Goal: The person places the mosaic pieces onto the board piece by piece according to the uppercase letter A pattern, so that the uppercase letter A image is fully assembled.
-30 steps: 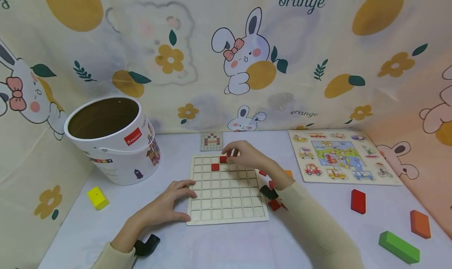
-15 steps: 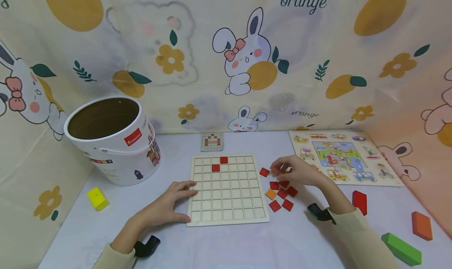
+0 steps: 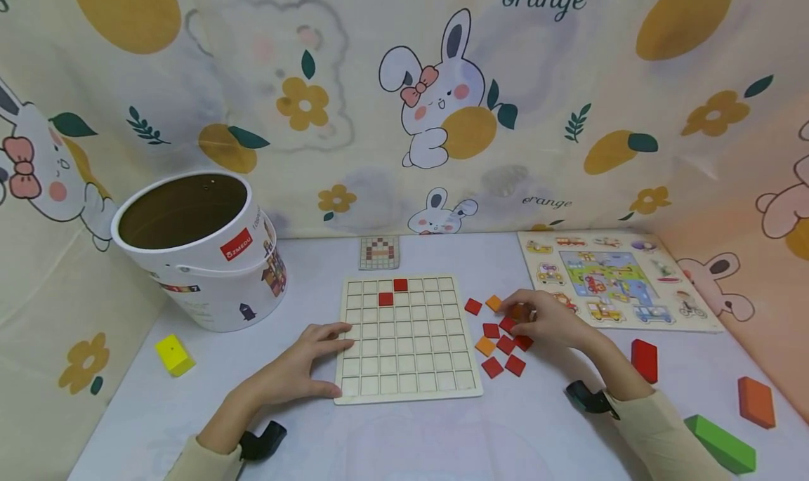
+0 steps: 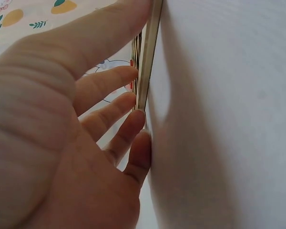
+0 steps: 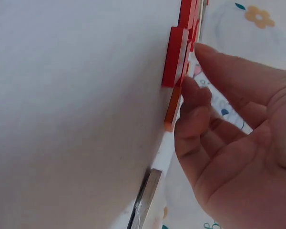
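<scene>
A pale wooden grid board (image 3: 411, 347) lies in the middle of the table. Two red square tiles (image 3: 401, 285) sit in its upper cells. My left hand (image 3: 310, 361) rests against the board's left edge, with thumb and fingers spread along it; the left wrist view shows the fingertips (image 4: 128, 100) at that edge. To the right of the board, several loose red tiles (image 3: 505, 345) and a few orange tiles (image 3: 485, 346) are scattered. Over the far right of these is my right hand (image 3: 553, 319). In the right wrist view its thumb and fingers (image 5: 193, 124) are apart, close to the tiles.
A small pattern card (image 3: 379, 253) lies behind the board. A white bucket (image 3: 208, 277) and a yellow block (image 3: 175, 354) stand at left. A picture puzzle board (image 3: 543, 256) lies back right; red (image 3: 644, 361), orange (image 3: 756, 402) and green blocks (image 3: 720, 442) lie in front of it.
My right hand has left the red tile at the board's top row and moved right to the loose tiles, shifting slightly nearer and right among them. The left hand stays at the board's edge.
</scene>
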Available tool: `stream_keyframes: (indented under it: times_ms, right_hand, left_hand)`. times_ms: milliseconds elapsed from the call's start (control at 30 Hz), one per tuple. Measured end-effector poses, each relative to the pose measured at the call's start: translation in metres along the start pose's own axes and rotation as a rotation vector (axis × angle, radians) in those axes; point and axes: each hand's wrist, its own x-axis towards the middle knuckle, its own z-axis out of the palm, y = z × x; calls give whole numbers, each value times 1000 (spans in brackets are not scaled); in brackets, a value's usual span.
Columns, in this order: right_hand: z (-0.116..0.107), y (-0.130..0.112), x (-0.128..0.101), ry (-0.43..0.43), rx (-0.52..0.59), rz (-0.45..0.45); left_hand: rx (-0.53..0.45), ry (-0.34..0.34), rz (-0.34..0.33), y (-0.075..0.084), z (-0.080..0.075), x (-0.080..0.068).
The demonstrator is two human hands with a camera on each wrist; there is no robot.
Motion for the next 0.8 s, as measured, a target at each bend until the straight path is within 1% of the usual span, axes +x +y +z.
stream_keyframes:
  times_ms: [167, 333, 567, 800]
  right_hand:
    - [2, -1, 2, 11, -37, 28]
    - [3, -1, 3, -13, -27, 30]
    - [3, -5, 4, -27, -72, 35]
    - [3, -4, 3, -28, -77, 40]
  left_hand:
    - [-8, 0, -5, -1, 0, 0]
    - [-1, 4, -3, -1, 1, 0]
    - [-1, 10, -3, 0, 1, -1]
    - [6, 14, -9, -1, 1, 0]
